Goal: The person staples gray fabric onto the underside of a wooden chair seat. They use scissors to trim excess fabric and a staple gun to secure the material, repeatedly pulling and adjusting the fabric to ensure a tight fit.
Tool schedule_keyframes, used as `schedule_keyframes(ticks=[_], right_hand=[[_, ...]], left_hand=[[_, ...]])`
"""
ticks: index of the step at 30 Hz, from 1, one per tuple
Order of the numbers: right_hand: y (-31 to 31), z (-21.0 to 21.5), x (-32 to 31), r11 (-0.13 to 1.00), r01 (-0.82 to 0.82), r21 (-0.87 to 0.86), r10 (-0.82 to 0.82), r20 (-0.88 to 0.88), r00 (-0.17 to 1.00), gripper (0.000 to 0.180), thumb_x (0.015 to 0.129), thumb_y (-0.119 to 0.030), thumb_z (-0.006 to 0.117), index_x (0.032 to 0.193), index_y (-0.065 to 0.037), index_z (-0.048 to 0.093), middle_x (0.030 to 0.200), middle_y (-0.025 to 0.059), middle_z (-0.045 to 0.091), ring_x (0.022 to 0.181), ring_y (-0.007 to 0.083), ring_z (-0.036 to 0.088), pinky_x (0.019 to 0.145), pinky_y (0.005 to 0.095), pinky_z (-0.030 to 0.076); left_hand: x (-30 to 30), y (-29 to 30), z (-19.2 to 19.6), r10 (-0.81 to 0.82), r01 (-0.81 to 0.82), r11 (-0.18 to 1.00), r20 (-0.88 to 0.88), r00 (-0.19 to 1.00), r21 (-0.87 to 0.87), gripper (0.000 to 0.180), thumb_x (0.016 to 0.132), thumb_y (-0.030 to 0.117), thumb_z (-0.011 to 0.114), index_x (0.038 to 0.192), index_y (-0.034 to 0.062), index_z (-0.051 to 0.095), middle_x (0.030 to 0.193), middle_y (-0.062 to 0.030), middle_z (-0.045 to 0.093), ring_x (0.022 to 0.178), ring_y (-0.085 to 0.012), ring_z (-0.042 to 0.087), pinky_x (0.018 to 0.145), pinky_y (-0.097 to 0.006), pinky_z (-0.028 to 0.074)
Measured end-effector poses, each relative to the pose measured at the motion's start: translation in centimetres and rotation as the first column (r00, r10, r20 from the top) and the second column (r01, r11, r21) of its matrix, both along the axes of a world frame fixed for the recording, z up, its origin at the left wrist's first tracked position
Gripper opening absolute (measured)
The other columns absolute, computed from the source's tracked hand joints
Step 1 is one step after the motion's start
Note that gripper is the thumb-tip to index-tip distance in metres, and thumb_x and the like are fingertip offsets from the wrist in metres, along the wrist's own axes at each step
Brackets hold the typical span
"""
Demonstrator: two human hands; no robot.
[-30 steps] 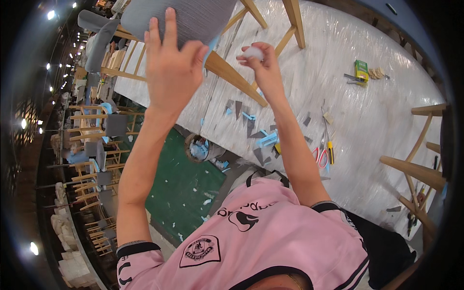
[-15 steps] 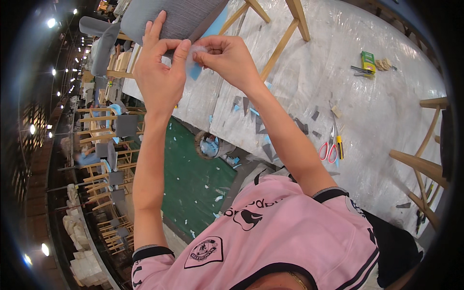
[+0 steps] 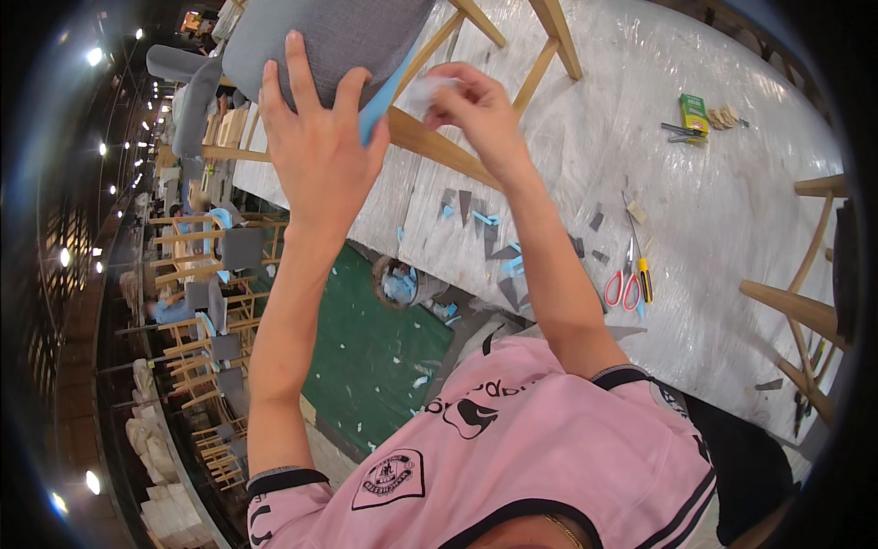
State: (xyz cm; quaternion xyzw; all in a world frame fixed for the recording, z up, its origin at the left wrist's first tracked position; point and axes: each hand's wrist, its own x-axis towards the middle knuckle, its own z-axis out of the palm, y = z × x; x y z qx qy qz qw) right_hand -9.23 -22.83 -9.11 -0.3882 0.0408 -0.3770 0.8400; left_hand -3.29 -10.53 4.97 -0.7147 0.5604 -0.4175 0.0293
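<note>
We have the grey cushion (image 3: 357,37) of a chair at the top of the view, cut off by the frame's upper edge, with a strip of blue material (image 3: 389,99) showing along its right side. The strip's long axis slants, running from beside our left thumb up and to the right.

Our left hand (image 3: 320,151) is the nearer one: its spread fingers rest on the cushion's lower face, not closed around anything that we can see. Whether the thumb also presses the strip, we cannot tell. Our right hand (image 3: 480,114) pinches a soft white wad (image 3: 426,93) between thumb and fingers; the wad is blurred. From that pinch, the cushion lies up and to the left, with the blue strip between, just beside the wad and seemingly apart from it.

Below the wad, a wooden leg (image 3: 434,151) slants down to the right, passing behind our right wrist. Farther out on the plastic-covered table (image 3: 622,119), we see grey scraps (image 3: 465,203), scissors (image 3: 622,291) with red handles, a yellow-handled tool (image 3: 646,281) just beside them, and a green-and-yellow box (image 3: 693,114). Past the table's near edge, a bin (image 3: 378,279) holding pale blue scraps stands on green flooring (image 3: 357,375).
</note>
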Motion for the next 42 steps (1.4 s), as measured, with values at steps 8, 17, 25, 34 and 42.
schedule_keyframes(ticks=[8, 17, 25, 34, 42], right_hand=[[0.1, 0.5, -0.8, 0.992, 0.026, -0.127, -0.029, -0.027, 0.999, 0.034, 0.092, -0.029, 0.070, 0.106, 0.003, 0.071, 0.089, 0.0104, 0.072, 0.069, 0.0153, 0.067, 0.064, 0.0309, 0.055], [-0.7, 2.7, 2.9, 0.910, 0.075, -0.408, -0.119, -0.082, 0.989, 0.050, 0.078, -0.041, 0.084, 0.101, 0.003, 0.076, 0.082, 0.0184, 0.073, 0.072, 0.0240, 0.071, 0.070, 0.0363, 0.056], [0.2, 3.0, 2.6, 0.867, 0.245, -0.434, -0.333, -0.138, 0.933, 0.042, 0.086, -0.035, 0.076, 0.109, -0.001, 0.076, 0.087, 0.0134, 0.073, 0.075, 0.0194, 0.069, 0.072, 0.0342, 0.055], [1.1, 3.2, 1.4, 0.991, -0.129, -0.040, 0.134, 0.174, 0.975, 0.022, 0.092, -0.006, 0.069, 0.111, 0.004, 0.068, 0.092, 0.0077, 0.075, 0.084, 0.0127, 0.072, 0.070, 0.0272, 0.058], [0.0, 2.5, 4.8, 0.911, 0.238, -0.337, -0.301, -0.148, 0.942, 0.031, 0.084, -0.026, 0.083, 0.094, -0.001, 0.067, 0.082, 0.0092, 0.070, 0.077, 0.0131, 0.067, 0.068, 0.0298, 0.056]], left_hand=[[0.0, -1.8, 0.4, 0.055, -0.059, 0.997, -0.103, 0.993, -0.040, 0.019, 0.090, 0.024, 0.073, 0.091, 0.0053, 0.077, 0.152, -0.0182, 0.047, 0.129, -0.0479, 0.045, 0.102, -0.055, 0.046], [0.5, -1.4, 1.0, -0.028, -0.096, 0.980, -0.594, 0.804, -0.176, 0.035, 0.096, 0.032, 0.070, 0.094, -0.0017, 0.078, 0.160, -0.0028, 0.039, 0.146, -0.0334, 0.024, 0.109, -0.042, 0.037], [0.2, -1.4, 1.2, 0.027, -0.118, 0.986, -0.587, 0.809, -0.118, 0.036, 0.096, 0.033, 0.071, 0.100, -0.0023, 0.077, 0.162, -0.0016, 0.037, 0.147, -0.0315, 0.022, 0.108, -0.039, 0.038], [0.4, -1.5, 1.2, -0.018, -0.137, 0.975, -0.676, 0.736, -0.176, 0.036, 0.096, 0.029, 0.070, 0.110, -0.0036, 0.073, 0.154, -0.0086, 0.049, 0.148, -0.0303, 0.018, 0.113, -0.040, 0.032], [2.5, -1.5, 1.2, -0.029, 0.017, 0.999, -0.362, 0.932, -0.036, 0.027, 0.092, 0.031, 0.075, 0.100, 0.0065, 0.081, 0.157, -0.0105, 0.046, 0.144, -0.0354, 0.030, 0.116, -0.046, 0.030]])
